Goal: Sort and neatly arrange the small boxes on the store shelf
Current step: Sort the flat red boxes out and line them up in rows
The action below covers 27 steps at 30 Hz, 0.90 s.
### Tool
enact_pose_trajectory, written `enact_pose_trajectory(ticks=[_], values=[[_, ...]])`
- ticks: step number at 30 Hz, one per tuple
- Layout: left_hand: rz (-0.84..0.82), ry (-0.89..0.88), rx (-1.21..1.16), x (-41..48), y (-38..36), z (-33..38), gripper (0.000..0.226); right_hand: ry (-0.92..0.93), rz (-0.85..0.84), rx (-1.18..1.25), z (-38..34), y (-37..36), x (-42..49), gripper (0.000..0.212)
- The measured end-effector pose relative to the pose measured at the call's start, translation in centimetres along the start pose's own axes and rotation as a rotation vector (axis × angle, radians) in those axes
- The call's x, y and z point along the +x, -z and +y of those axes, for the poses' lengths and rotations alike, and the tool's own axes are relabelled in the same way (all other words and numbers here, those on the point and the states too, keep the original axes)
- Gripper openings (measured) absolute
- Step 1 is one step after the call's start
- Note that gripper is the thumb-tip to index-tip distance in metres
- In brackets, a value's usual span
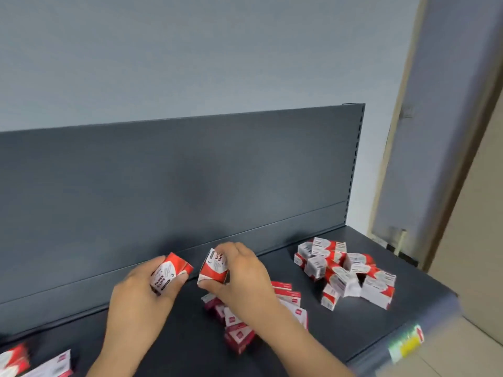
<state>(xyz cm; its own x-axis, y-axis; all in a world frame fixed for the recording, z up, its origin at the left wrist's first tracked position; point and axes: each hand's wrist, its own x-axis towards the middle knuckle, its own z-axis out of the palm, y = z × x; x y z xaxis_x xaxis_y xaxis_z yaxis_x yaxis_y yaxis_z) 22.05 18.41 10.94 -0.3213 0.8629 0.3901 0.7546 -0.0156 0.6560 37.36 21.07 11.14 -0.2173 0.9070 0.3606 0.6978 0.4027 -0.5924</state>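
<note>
The right edge of the view is blurred. The label strip [405,346] on the front lip of the shelf [353,330] is smeared there into green, yellow and red patches that cannot be read. At the lower left corner, a few red-and-white corner boxes [16,360] are cut off by the frame. In the middle of the shelf, a cluster of dark pink boxes [236,333] is partly hidden beneath the right forearm. A short row of red-edged boxes [288,293] is seen on the forearm's far side, but neither group can be counted. To the right, a loose pile of boxes [345,270] lies in disorder near the back panel [190,186], and its print is too small to be made out.

The left hand [141,295] is closed round a paper clip box [166,274], which is pinched between thumb and fingers. Another red box seems to be held behind it, though this cannot be told for certain. The right hand [242,276] is curled over a second paper clip box [213,268], with the fingers laid across its top and the thumb beneath. Both held boxes are kept over the shelf in front of the back panel, near each other but apart.

Both bare forearms are extended in from the bottom edge. The left is angled up steeply, and the right is slanted in from the lower right, across the middle groups.
</note>
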Motion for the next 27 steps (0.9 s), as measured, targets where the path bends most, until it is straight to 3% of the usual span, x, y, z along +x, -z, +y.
enact_pose_trajectory(ticks=[6,11,19,23,27], values=[[-0.103,-0.123,-0.058,0.3,-11.9,10.1,0.034,-0.092,0.049,-0.127,12.5,10.3,0.3,0.055],[-0.176,-0.093,0.015,1.8,-18.9,14.8,0.027,-0.25,0.066,-0.204,21.4,15.4,1.8,0.057],[-0.362,0.086,0.447,4.1,-24.0,14.3,0.027,-0.522,-0.024,-0.247,30.5,16.3,3.6,0.057],[-0.43,0.081,0.524,4.1,-25.6,13.6,0.022,-0.557,-0.138,-0.255,32.6,15.8,4.6,0.06],[-0.473,0.129,0.453,4.1,-26.7,13.3,0.013,-0.534,-0.24,-0.225,33.8,15.0,5.1,0.062]])
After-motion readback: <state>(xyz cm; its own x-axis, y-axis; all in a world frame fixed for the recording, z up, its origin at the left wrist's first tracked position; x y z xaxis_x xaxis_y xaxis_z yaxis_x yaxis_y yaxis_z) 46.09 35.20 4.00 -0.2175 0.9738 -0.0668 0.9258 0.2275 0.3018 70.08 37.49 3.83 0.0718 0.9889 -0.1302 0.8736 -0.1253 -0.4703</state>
